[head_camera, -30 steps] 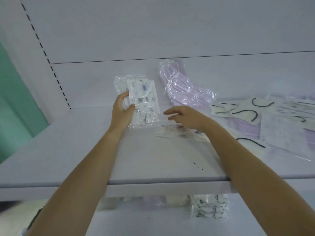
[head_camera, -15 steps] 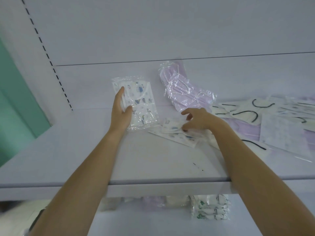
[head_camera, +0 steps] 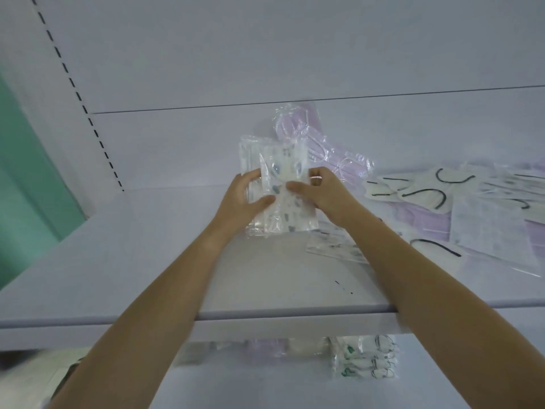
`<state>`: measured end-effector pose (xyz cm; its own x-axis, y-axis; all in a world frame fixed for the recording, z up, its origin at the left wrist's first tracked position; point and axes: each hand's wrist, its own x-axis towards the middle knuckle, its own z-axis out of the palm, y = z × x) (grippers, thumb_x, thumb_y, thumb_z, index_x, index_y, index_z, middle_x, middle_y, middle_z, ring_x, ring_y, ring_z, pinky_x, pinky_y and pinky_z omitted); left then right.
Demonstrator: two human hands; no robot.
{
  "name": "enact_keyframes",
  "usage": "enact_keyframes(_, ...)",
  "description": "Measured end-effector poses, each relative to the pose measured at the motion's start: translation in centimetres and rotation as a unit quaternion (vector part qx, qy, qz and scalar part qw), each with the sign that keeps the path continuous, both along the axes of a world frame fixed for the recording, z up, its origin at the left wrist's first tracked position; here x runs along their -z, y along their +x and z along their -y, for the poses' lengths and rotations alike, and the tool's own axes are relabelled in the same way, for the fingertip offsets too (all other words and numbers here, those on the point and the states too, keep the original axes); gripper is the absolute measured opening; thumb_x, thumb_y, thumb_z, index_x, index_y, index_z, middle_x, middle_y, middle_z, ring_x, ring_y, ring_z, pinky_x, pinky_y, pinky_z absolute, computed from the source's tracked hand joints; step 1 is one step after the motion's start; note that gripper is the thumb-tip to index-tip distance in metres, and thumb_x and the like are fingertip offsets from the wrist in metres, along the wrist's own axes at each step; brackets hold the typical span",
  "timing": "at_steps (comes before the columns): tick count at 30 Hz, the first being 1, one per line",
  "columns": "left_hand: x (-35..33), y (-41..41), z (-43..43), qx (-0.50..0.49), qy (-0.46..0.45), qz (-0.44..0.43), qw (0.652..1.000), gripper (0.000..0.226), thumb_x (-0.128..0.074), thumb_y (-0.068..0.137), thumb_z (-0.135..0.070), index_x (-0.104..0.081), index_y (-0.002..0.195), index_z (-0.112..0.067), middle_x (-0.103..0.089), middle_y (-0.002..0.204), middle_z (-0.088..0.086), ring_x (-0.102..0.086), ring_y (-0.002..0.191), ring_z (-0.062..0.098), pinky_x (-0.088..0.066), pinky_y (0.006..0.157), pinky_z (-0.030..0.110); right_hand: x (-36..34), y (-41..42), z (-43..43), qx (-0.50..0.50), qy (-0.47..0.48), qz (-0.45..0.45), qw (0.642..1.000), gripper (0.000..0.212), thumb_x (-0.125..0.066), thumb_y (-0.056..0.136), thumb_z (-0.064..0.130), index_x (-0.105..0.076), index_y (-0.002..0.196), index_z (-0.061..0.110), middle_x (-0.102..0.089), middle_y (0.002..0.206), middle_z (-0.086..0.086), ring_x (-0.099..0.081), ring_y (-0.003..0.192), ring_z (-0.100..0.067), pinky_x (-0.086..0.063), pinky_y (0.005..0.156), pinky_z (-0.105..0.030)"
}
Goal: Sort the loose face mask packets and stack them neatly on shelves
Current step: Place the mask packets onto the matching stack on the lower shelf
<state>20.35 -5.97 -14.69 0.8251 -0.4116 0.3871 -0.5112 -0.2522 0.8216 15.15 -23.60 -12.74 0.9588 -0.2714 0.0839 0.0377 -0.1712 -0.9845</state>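
Head view: left hand point(head_camera: 244, 199) and right hand point(head_camera: 321, 193) hold patterned packets point(head_camera: 283, 215) on end on shelf point(head_camera: 141, 261), near back wall. Each grip clamped on bundle, thumb across front, fingers at side edge. Lilac packets point(head_camera: 324, 149) just behind. Loose packets point(head_camera: 486, 222) lie flat at right. Stacked packets point(head_camera: 365, 361) on lower shelf.

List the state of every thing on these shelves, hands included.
Printed mask packets: upright on the shelf, held between both hands.
Left hand: grips their left edge.
Right hand: grips their right edge.
Purple mask packets: leaning on the back wall.
Black-loop mask packets: lying flat, scattered.
Lower-shelf packets: stacked.
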Motion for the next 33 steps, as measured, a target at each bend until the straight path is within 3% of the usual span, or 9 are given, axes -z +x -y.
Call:
enact_keyframes(3,0.0,0.9,-0.6,-0.063,-0.018,0.01,0.998,0.053,-0.063,0.087,-0.004,-0.045,0.136,-0.012,-0.045,0.136,0.004,-0.041,0.127,0.011,-0.029,0.106,0.021,-0.2,-0.2,1.4,-0.013,-0.163,-0.036,0.986,0.072,-0.074,0.078,0.035,-0.036,0.136,0.016,-0.053,0.122,-0.004,-0.055,0.105,-0.02,-0.043,0.092,-0.032)
enact_keyframes(7,0.2,2.0,-1.8,-0.105,-0.076,0.012,0.991,0.072,-0.048,0.084,0.011,-0.025,0.148,-0.015,-0.028,0.15,-0.006,-0.024,0.137,0.004,-0.019,0.113,0.02,-0.1,-1.3,3.3,-0.121,-0.453,-0.195,0.862,0.082,-0.076,0.072,0.041,-0.034,0.141,0.023,-0.048,0.124,0.006,-0.053,0.111,-0.018,-0.039,0.087,-0.026)
enact_keyframes(11,0.3,2.3,-1.7,-0.1,-0.075,0.018,0.992,0.08,-0.043,0.083,0.012,-0.017,0.15,-0.024,-0.022,0.14,-0.022,-0.018,0.13,-0.008,-0.016,0.102,0.005,-0.2,-1.2,2.7,-0.124,-0.416,-0.181,0.883,0.056,-0.075,0.076,0.031,-0.053,0.127,0.022,-0.054,0.087,0.016,-0.054,0.082,-0.007,-0.037,0.069,-0.02)
enact_keyframes(14,0.3,2.0,-1.6,-0.11,-0.057,0.008,0.992,0.072,-0.044,0.086,0.008,-0.027,0.148,-0.026,-0.034,0.13,-0.013,-0.033,0.116,-0.008,-0.021,0.086,-0.007,-0.2,-1.2,2.2,-0.131,-0.363,-0.091,0.918,0.018,-0.071,0.08,0.017,-0.069,0.097,0.023,-0.054,0.067,0.012,-0.047,0.058,-0.004,-0.035,0.054,-0.011)
enact_keyframes(17,-0.3,1.0,-1.3,-0.112,-0.056,0.001,0.992,0.052,-0.051,0.09,-0.002,-0.047,0.137,-0.022,-0.042,0.12,-0.003,-0.042,0.112,-0.004,-0.029,0.083,-0.005,-1.3,-1.1,1.3,-0.003,-0.173,0.079,0.982,0.018,-0.067,0.083,0.012,-0.067,0.079,0.03,-0.056,0.064,0.007,-0.047,0.047,-0.001,-0.041,0.044,-0.01)
enact_keyframes(20,-1.5,-0.6,-0.5,-0.048,-0.078,-0.019,0.996,0.038,-0.054,0.095,-0.02,-0.052,0.133,-0.021,-0.045,0.127,-0.002,-0.046,0.093,-0.028,-0.031,0.079,-0.006,-3.0,-0.7,-0.3,0.108,-0.011,0.184,0.977,0.016,-0.063,0.083,0.007,-0.066,0.085,0.022,-0.053,0.057,0.011,-0.045,0.043,0.002,-0.041,0.047,-0.01)
enact_keyframes(26,-3.3,-3.5,-0.8,-0.004,-0.084,0.051,0.995,0.05,-0.065,0.088,-0.011,-0.048,0.135,-0.016,-0.048,0.133,-0.002,-0.042,0.125,0.004,-0.028,0.109,0.021,-5.9,0.1,-4.4,0.193,-0.023,0.248,0.949,0.021,-0.062,0.085,0.012,-0.063,0.105,0.01,-0.053,0.086,0.001,-0.05,0.077,-0.008,-0.042,0.075,-0.015)
enact_keyframes(29,-3.5,-4.6,-2.6,-0.022,-0.137,0.057,0.989,0.053,-0.06,0.088,-0.002,-0.043,0.138,-0.012,-0.045,0.139,-0.001,-0.039,0.13,0.007,-0.029,0.112,0.025,-6.0,-1.3,-5.5,0.148,-0.103,0.216,0.96,0.055,-0.065,0.086,0.025,-0.041,0.134,0.014,-0.043,0.122,-0.001,-0.045,0.105,-0.008,-0.038,0.09,-0.017)
enact_keyframes(33,-3.4,-6.6,-4.9,-0.017,-0.223,-0.058,0.973,0.078,-0.053,0.089,-0.002,-0.015,0.149,-0.034,-0.02,0.154,-0.013,-0.02,0.14,0.003,-0.022,0.11,0.025,-3.5,-5.0,-6.5,-0.006,-0.088,0.132,0.987,0.08,-0.06,0.09,0.031,-0.007,0.15,0.022,-0.033,0.137,0.007,-0.059,0.099,0.0,-0.049,0.076,-0.014)
